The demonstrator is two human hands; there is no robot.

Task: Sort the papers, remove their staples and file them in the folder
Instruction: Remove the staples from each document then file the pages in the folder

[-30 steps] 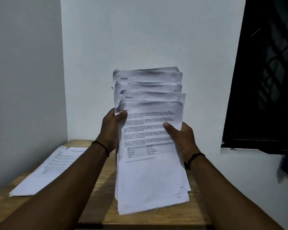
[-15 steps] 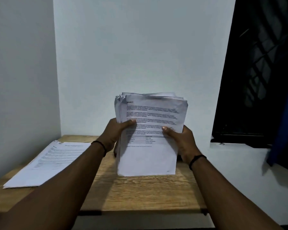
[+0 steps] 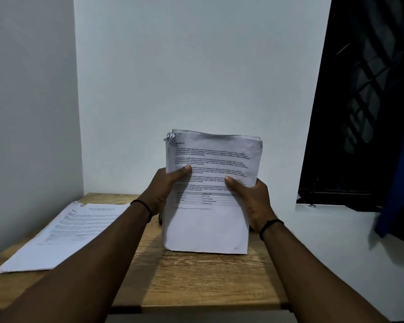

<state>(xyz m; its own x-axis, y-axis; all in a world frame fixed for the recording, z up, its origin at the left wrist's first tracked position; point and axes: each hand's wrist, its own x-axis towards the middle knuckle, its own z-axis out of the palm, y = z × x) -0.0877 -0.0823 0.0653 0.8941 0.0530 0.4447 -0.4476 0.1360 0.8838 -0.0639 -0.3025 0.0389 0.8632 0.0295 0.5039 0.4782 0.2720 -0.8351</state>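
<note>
A thick stack of printed papers [image 3: 208, 227] stands upright on its bottom edge on the wooden table [image 3: 196, 283], its top leaning slightly away. My left hand [image 3: 167, 191] grips the stack's left edge with the thumb across the front page. My right hand [image 3: 250, 199] grips the right edge, thumb also on the front. The top left corner of the stack is crumpled. A second pile of papers [image 3: 65, 236] lies flat on the table's left side. No folder or staple remover is in view.
A white wall corner stands behind and left of the table. A dark window [image 3: 359, 101] is at the right, with a blue cloth [image 3: 401, 183] hanging beside it. A white ledge [image 3: 336, 241] runs to the right of the table.
The papers, fanned out in steps and held up a second ago, have been dropped down and squared into one even stack standing on the table. Both hands kept their grip.
</note>
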